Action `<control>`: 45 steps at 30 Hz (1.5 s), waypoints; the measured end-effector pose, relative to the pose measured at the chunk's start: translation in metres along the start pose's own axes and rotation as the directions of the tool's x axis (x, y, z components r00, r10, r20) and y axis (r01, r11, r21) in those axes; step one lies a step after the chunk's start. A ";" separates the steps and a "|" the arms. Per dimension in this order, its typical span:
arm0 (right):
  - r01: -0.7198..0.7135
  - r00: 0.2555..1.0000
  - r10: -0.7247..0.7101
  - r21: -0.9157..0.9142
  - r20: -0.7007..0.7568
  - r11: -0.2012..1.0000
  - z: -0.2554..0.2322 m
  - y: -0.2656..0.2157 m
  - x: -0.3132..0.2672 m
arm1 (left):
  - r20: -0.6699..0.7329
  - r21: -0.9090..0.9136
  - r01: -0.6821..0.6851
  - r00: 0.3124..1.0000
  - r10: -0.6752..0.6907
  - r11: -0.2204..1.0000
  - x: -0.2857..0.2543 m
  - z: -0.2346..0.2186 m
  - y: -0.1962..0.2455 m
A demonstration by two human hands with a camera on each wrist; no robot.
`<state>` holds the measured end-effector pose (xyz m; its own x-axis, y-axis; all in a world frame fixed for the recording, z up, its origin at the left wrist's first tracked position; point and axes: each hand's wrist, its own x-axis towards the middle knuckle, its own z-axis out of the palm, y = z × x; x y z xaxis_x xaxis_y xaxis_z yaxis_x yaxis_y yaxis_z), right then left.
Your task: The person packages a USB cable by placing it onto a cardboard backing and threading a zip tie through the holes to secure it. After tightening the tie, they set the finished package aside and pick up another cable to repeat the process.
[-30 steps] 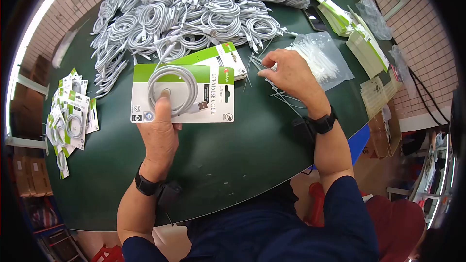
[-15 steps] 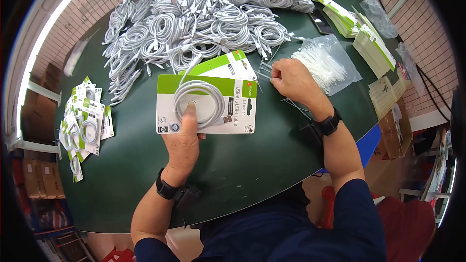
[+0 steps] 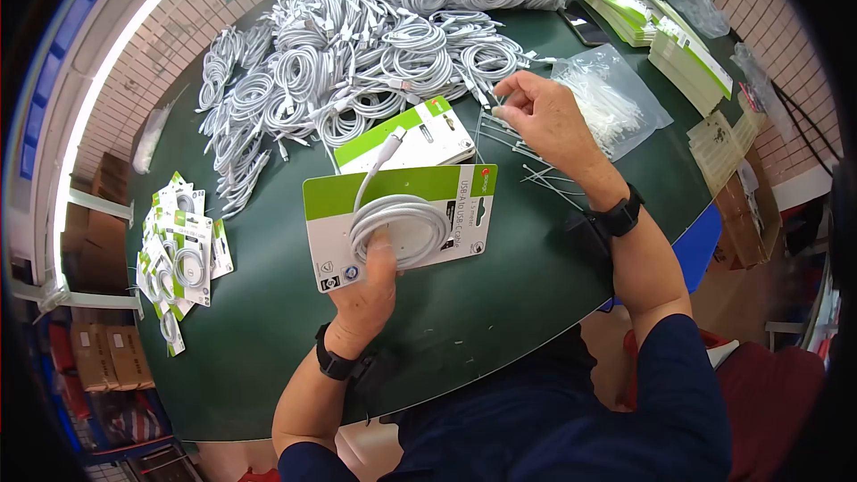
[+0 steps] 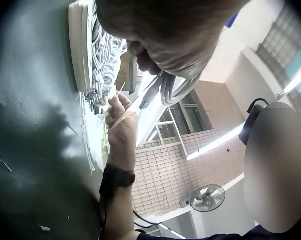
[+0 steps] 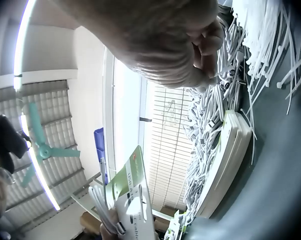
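Note:
My left hand holds a green-and-white packaging card above the table, its thumb pressing a coiled white USB cable against the printed front. One cable plug sticks up past the card's top edge. My right hand is raised over loose white cable ties, thumb and forefinger pinching a thin cable tie. Behind the held card lies a stack of similar cards, partly covered by it in the head view.
A big heap of coiled white cables spreads over the back of the green table. Finished-looking cable cards pile up at left. A clear bag of cable ties, a phone and card stacks lie at right.
The left hand and its card have shifted right and down in the view, and the card has tilted. The right hand's fingertips have risen from among the loose ties with one pinched.

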<state>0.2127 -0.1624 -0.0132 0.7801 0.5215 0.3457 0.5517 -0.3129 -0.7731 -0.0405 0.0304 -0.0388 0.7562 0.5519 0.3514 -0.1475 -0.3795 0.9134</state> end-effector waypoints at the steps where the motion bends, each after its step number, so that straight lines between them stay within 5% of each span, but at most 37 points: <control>1: 0.015 0.999 -0.011 0.081 -0.049 0.997 0.001 -0.003 0.001 | 0.010 0.016 -0.026 1.000 0.026 1.000 -0.003 0.000 0.000; 4: -0.078 0.995 0.092 0.320 -0.030 0.944 0.002 -0.009 0.001 | 0.090 0.287 -0.357 0.934 0.346 0.889 -0.006 0.001 0.000; 7: -0.193 0.980 0.137 0.557 0.141 0.808 -0.001 -0.018 -0.003 | 0.346 0.383 -0.504 0.855 0.385 0.775 -0.005 -0.001 0.022; 11: -0.292 0.948 0.112 0.668 0.299 0.684 -0.001 -0.030 -0.012 | 0.494 -0.022 -0.672 0.636 0.593 0.740 0.006 -0.002 0.033; 15: -0.290 0.937 0.074 0.643 0.340 0.709 0.001 -0.034 -0.017 | 0.430 -0.062 -0.788 0.533 0.729 0.613 0.003 0.013 0.031; 20: -0.256 0.926 0.041 0.547 0.375 0.797 0.000 -0.040 -0.020 | 0.434 -0.050 -0.798 0.524 0.733 0.600 0.005 0.012 0.032; 29: -0.236 0.899 -0.096 0.658 0.427 0.715 0.007 -0.049 -0.027 | 0.486 -0.032 -0.841 0.460 0.743 0.541 0.006 0.007 0.037; 32: -0.230 0.883 -0.087 0.586 0.461 0.777 0.002 -0.055 -0.031 | 0.503 -0.019 -0.859 0.433 0.748 0.511 0.005 0.006 0.040; 36: 0.062 0.888 -0.345 0.666 0.303 0.744 0.003 -0.056 -0.034 | 0.512 -0.029 -0.870 0.409 0.755 0.491 0.004 0.006 0.048; 40: -0.007 0.860 -0.370 0.733 0.352 0.681 -0.006 -0.069 -0.042 | 0.526 -0.050 -0.863 0.405 0.748 0.502 -0.002 0.005 0.047; 45: 0.150 0.804 -0.498 0.699 0.326 0.699 -0.002 -0.078 -0.048 | 0.508 -0.079 -0.863 0.396 0.765 0.499 -0.004 0.007 0.045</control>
<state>0.1327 -0.1646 0.0321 0.2558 0.8337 0.4894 0.2967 0.4141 -0.8605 -0.0461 0.0056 -0.0005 0.5099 -0.4491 0.7337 -0.7768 -0.6068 0.1684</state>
